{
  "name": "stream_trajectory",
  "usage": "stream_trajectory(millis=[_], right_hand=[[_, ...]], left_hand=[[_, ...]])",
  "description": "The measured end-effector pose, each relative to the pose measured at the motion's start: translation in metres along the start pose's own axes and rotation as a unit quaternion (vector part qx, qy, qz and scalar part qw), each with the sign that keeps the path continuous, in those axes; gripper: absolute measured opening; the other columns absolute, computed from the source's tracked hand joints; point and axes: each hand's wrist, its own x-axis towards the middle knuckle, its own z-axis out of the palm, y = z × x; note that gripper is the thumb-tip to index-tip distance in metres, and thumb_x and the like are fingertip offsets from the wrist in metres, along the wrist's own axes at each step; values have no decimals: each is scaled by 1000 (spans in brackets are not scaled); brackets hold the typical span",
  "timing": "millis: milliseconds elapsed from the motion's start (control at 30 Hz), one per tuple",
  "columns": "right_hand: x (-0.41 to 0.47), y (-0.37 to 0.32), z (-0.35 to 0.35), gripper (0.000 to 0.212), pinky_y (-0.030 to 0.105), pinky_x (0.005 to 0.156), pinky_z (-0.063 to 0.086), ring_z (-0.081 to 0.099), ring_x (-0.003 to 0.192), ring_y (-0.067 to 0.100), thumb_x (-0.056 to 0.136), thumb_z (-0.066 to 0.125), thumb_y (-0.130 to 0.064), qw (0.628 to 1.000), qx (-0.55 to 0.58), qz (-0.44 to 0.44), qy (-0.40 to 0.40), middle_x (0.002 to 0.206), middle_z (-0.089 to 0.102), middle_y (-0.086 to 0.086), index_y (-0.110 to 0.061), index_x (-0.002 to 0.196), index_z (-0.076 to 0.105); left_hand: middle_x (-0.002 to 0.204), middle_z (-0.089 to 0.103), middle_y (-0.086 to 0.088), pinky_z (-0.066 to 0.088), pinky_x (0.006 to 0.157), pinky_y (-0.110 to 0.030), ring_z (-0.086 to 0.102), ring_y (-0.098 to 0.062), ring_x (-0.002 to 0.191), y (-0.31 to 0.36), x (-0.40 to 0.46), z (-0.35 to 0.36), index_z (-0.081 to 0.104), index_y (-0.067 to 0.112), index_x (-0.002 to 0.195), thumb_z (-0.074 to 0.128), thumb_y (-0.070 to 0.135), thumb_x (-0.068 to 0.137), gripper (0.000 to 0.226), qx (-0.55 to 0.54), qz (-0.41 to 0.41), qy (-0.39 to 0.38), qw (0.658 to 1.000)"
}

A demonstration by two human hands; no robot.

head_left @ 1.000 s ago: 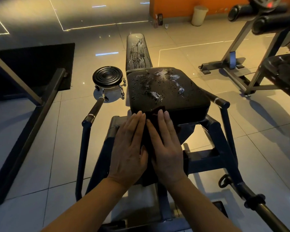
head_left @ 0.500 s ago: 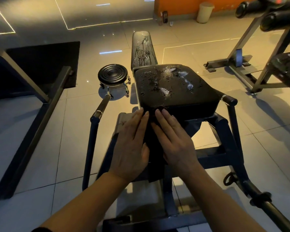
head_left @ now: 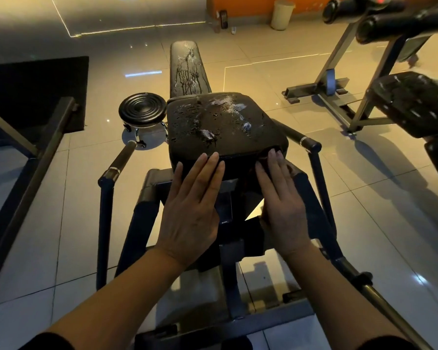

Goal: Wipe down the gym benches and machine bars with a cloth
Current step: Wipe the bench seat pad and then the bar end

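**Black padded seat, front edge: both hands flat against the pad**

Black padded vinyl seat (head_left: 223, 130) of the blue steel gym machine sits at the centre of our view, its top spotted with droplets and white foam. Behind it the narrow black back pad (head_left: 187, 69) stretches away from us, streaked with runs of liquid.

We hold our left hand (head_left: 192, 210) flat, fingers straight and close together, with the fingertips touching the near front face of the seat, left of centre. Its grip is wide and holds nothing that we can see.

We hold our right hand (head_left: 281, 205) flat as well, fingers straight, near the front right corner of the seat. A dark cloth (head_left: 271, 151) shows at the fingertips, pressed against the pad corner. More dark material shows below the palm; whether it is cloth or frame we cannot tell. The fingers lie extended over the cloth, not curled round it.

Two black handle bars with chrome collars flank the seat: the left handle bar (head_left: 122, 157) and the right handle bar (head_left: 299, 137).

A round black ribbed stool (head_left: 143, 111) on chrome legs stands on the tiled floor (head_left: 276, 109), just left of the seat. A second machine with a black wet pad (head_left: 410, 102) stands well apart to the right. A pale waste bin (head_left: 282, 13) stands by the orange wall.
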Motion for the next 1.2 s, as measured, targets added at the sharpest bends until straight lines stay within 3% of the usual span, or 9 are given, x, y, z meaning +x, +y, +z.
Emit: stream_trajectory(millis=[100, 200, 367, 433, 567, 667, 900, 1100, 1200], right_hand=[[3, -11, 0, 52, 43, 115, 30, 22, 145, 34, 107, 20, -30, 999, 18, -8, -28, 151, 31, 26, 2, 141, 42], [6, 7, -9, 44, 45, 112, 35, 27, 144, 35, 104, 36, -22, 998, 0, -47, -46, 153, 30, 22, 0, 142, 42], [25, 15, -37, 67, 38, 112, 23, 29, 141, 32, 83, 59, 10, 979, 59, 194, 1, 154, 31, 20, -2, 145, 38], [40, 12, -46, 64, 33, 114, 26, 27, 144, 31, 86, 55, 7, 981, 99, 166, 0, 156, 29, 19, -6, 146, 39], [66, -11, -56, 55, 54, 107, 39, 31, 136, 30, 82, 54, -27, 975, 94, 165, -116, 146, 36, 15, -23, 137, 55], [77, -34, -58, 60, 46, 110, 35, 36, 133, 27, 89, 36, -54, 962, 20, 177, -208, 142, 46, 8, -25, 138, 53], [121, -9, -50, 34, 39, 104, 38, 47, 123, 25, 103, 36, -30, 943, -24, 156, -294, 130, 57, 8, -15, 120, 62], [108, -16, -63, 45, 38, 113, 30, 33, 142, 23, 102, 38, -35, 940, -37, 89, -326, 152, 39, 5, -19, 144, 44], [115, -1, -68, 42, 40, 108, 36, 37, 139, 24, 103, 35, -30, 929, -31, 70, -361, 150, 42, 3, -19, 142, 45]], left_hand=[[157, 21, -11, 4, 120, -47, 13, -26, 147, 10, 3, 5, 28, 6, 148, 62, 10, 76, 79, 1, -22, 1, 1000], [155, 23, -9, 5, 120, -49, 17, -27, 146, 19, 7, 7, 28, 8, 148, 65, 12, 73, 84, 15, -47, -7, 999], [153, 26, -8, 5, 120, -49, 18, -27, 145, 21, 10, 1, 29, 11, 149, 71, 13, 69, 91, 32, -59, -38, 997], [152, 27, -7, 7, 119, -49, 20, -27, 144, 23, 11, -2, 29, 11, 149, 72, 13, 68, 93, 31, -68, -50, 996], [148, 34, -8, 12, 117, -49, 26, -27, 140, 28, 15, -12, 35, 11, 147, 74, 14, 66, 90, 29, -78, -71, 994], [146, 38, -8, 14, 116, -48, 28, -25, 138, 29, 18, -20, 34, 13, 145, 74, 12, 68, 87, 2, -86, -74, 994], [143, 48, -11, 19, 118, -47, 34, -26, 139, 26, 41, -37, 50, 9, 137, 54, 27, 92, 48, 11, -177, -37, 984], [156, 30, -6, 8, 121, -46, 20, -22, 146, 32, 53, -53, 31, 19, 149, 53, 29, 96, 58, 20, -246, -150, 957], [160, 19, -1, 5, 120, -47, 10, -19, 148, 33, 53, -61, 19, 22, 153, 52, 25, 95, 67, 28, -251, -195, 948]])
